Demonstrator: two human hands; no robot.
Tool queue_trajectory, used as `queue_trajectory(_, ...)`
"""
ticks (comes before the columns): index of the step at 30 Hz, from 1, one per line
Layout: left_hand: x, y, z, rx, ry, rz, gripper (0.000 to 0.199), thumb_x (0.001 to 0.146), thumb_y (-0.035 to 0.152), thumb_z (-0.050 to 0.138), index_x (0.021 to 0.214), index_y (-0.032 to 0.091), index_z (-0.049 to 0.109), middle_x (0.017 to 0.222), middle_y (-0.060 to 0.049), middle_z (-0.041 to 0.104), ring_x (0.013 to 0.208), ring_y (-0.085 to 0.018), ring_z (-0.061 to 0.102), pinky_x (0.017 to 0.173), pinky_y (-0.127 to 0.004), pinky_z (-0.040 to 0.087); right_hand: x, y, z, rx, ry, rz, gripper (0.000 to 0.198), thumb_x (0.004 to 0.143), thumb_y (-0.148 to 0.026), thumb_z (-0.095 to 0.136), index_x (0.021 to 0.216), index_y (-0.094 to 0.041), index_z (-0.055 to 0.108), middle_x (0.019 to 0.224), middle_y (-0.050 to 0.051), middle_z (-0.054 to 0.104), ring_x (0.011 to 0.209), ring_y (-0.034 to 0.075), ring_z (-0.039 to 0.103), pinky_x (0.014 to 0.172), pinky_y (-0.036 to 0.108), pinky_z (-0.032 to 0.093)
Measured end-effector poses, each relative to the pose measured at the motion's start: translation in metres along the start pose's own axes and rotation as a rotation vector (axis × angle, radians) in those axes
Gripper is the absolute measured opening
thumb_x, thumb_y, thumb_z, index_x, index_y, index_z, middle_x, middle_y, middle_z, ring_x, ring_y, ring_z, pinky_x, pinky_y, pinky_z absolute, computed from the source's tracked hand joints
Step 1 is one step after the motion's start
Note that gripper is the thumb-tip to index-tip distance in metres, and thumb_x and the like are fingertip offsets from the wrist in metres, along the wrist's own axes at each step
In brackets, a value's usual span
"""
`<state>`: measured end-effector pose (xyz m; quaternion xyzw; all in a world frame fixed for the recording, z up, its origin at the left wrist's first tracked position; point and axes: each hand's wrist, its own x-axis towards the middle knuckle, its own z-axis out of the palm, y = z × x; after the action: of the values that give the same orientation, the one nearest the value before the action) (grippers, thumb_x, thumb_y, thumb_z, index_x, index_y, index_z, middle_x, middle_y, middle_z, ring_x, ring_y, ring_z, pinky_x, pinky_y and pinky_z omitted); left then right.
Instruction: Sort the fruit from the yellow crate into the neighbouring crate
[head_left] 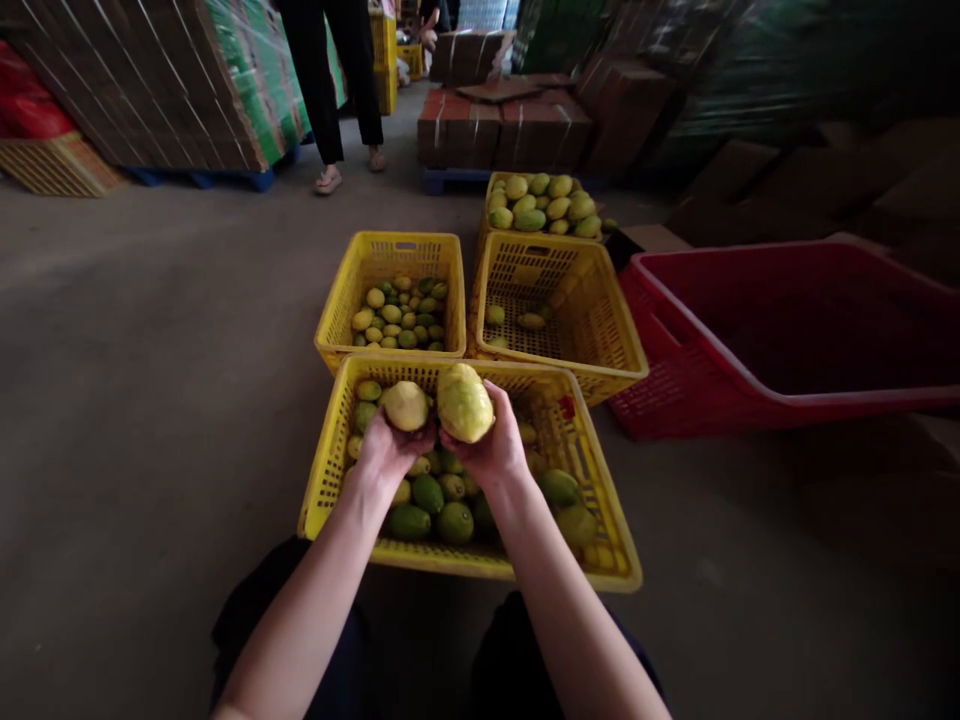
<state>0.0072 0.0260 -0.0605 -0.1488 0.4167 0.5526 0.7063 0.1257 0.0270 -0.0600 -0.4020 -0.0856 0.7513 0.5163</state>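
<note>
My left hand (395, 452) cups a round, pale yellow lemon (406, 406) from below. Close beside it, my right hand (491, 445) holds a larger, bumpy yellow-green lemon (464, 403), with the fingers mostly hidden under the fruit. Both hands are raised over the near yellow crate (621, 535). Inside that crate lie several green and yellow lemons, among them a dark green lemon (427, 494) below my hands. My forearms cover part of the crate's contents.
Behind stand a yellow crate (322, 325) of smaller fruit at left and another yellow crate (611, 300) with a few fruits. A heaped crate (491, 222) is farther back. On the right is a red crate (652, 350). A person (330, 90) stands near wrapped stacks on a pallet.
</note>
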Motion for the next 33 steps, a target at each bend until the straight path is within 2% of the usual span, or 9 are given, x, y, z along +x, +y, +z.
queue_trajectory(4, -0.004, 0.007, 0.003, -0.1, -0.055, 0.18, 0.024, 0.099, 0.024, 0.038, 0.1, 0.018, 0.062, 0.09, -0.006, 0.066, 0.077, -0.018, 0.066, 0.064, -0.03, 0.059, -0.004, -0.008, -0.001, -0.057, -0.14, -0.118, 0.031, 0.075, -0.052, 0.058, 0.078, -0.022, 0.063, 0.064, 0.002, 0.066, 0.059, 0.021, 0.065, 0.045, 0.03, 0.052)
queue_trajectory(6, -0.007, 0.011, 0.003, -0.139, -0.093, 0.204, 0.025, 0.1, 0.029, 0.04, 0.098, 0.018, 0.062, 0.092, -0.007, 0.068, 0.081, -0.019, 0.068, 0.069, -0.031, 0.06, -0.004, -0.011, -0.003, -0.104, -0.165, -0.131, 0.032, 0.075, -0.052, 0.059, 0.079, -0.021, 0.064, 0.065, 0.003, 0.067, 0.064, 0.024, 0.068, 0.051, 0.034, 0.056)
queue_trajectory(9, -0.01, 0.013, 0.002, -0.161, -0.174, 0.16, 0.032, 0.097, 0.045, 0.047, 0.097, 0.017, 0.064, 0.089, -0.008, 0.069, 0.083, -0.02, 0.068, 0.077, -0.033, 0.061, -0.003, -0.011, -0.007, -0.112, -0.156, -0.136, 0.03, 0.074, -0.049, 0.062, 0.082, -0.02, 0.066, 0.064, 0.004, 0.068, 0.067, 0.026, 0.07, 0.055, 0.037, 0.059)
queue_trajectory(11, -0.011, 0.012, 0.0, -0.15, -0.215, 0.178, 0.036, 0.093, 0.051, 0.052, 0.096, 0.018, 0.065, 0.086, -0.007, 0.068, 0.078, -0.018, 0.066, 0.074, -0.031, 0.06, -0.001, -0.009, -0.01, -0.1, -0.135, -0.161, 0.03, 0.075, -0.049, 0.064, 0.083, -0.021, 0.066, 0.065, 0.003, 0.069, 0.067, 0.025, 0.071, 0.056, 0.037, 0.059)
queue_trajectory(15, -0.01, 0.009, -0.002, -0.12, -0.265, 0.273, 0.028, 0.095, 0.045, 0.052, 0.093, 0.021, 0.068, 0.087, -0.004, 0.071, 0.074, -0.015, 0.066, 0.069, -0.026, 0.059, 0.004, -0.003, -0.011, -0.104, -0.082, -0.224, 0.033, 0.077, -0.054, 0.066, 0.087, -0.023, 0.067, 0.074, 0.002, 0.074, 0.066, 0.022, 0.071, 0.054, 0.033, 0.058)
queue_trajectory(18, -0.009, 0.008, -0.001, -0.099, -0.219, 0.26, 0.026, 0.097, 0.04, 0.051, 0.094, 0.021, 0.069, 0.085, -0.003, 0.072, 0.073, -0.016, 0.068, 0.071, -0.03, 0.061, 0.008, -0.001, -0.011, -0.073, -0.065, -0.249, 0.031, 0.077, -0.052, 0.068, 0.089, -0.023, 0.069, 0.081, 0.002, 0.076, 0.072, 0.023, 0.073, 0.061, 0.035, 0.061)
queue_trajectory(23, -0.006, 0.008, 0.002, -0.142, -0.141, 0.181, 0.036, 0.103, 0.033, 0.036, 0.093, 0.018, 0.067, 0.081, -0.007, 0.073, 0.075, -0.018, 0.071, 0.07, -0.03, 0.062, 0.016, 0.005, -0.013, -0.089, -0.063, -0.312, 0.034, 0.078, -0.054, 0.065, 0.092, -0.023, 0.07, 0.087, 0.004, 0.078, 0.086, 0.027, 0.075, 0.077, 0.042, 0.063)
queue_trajectory(29, -0.004, 0.009, -0.001, -0.126, -0.101, 0.208, 0.026, 0.098, 0.042, 0.053, 0.086, 0.021, 0.064, 0.075, 0.0, 0.069, 0.069, -0.016, 0.069, 0.072, -0.03, 0.063, 0.03, 0.016, -0.025, -0.021, 0.092, -0.233, 0.027, 0.079, -0.049, 0.065, 0.084, -0.023, 0.069, 0.072, 0.001, 0.074, 0.072, 0.025, 0.074, 0.075, 0.043, 0.063)
queue_trajectory(33, -0.002, 0.005, 0.0, -0.1, -0.058, 0.129, 0.025, 0.1, 0.034, 0.049, 0.088, 0.019, 0.065, 0.078, -0.003, 0.069, 0.071, -0.016, 0.067, 0.07, -0.029, 0.061, 0.032, 0.017, -0.021, 0.068, 0.119, -0.121, 0.021, 0.084, -0.04, 0.063, 0.076, -0.021, 0.068, 0.066, 0.001, 0.072, 0.062, 0.021, 0.07, 0.07, 0.037, 0.063)
